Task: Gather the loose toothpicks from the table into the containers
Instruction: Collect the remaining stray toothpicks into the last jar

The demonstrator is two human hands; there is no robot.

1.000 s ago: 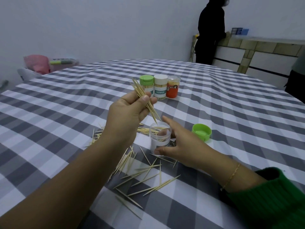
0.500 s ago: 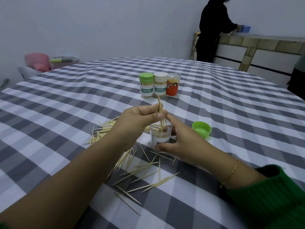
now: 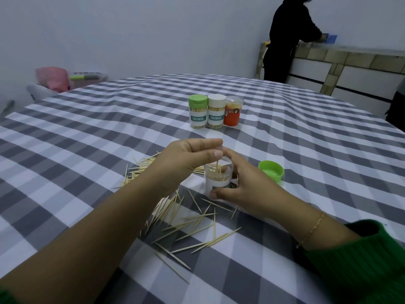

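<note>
Dozens of loose toothpicks (image 3: 192,227) lie scattered on the checked worktop (image 3: 87,150), nearest the camera. Just beyond, the right hand (image 3: 247,185) grips the open container (image 3: 219,181) while the left hand (image 3: 186,159) pinches a few toothpicks upright over its mouth. Best to keep them vertical and the container steady, then let them slide in. Green lid (image 3: 271,171) rests beside; three filled containers (image 3: 215,111) stand farther back.

A plain pale wall (image 3: 142,34) is seen behind a table covered by a grey-and-white checked cloth (image 3: 306,150). A tiled counter (image 3: 350,60) is set along the right, where a person in black (image 3: 285,40) stands.
</note>
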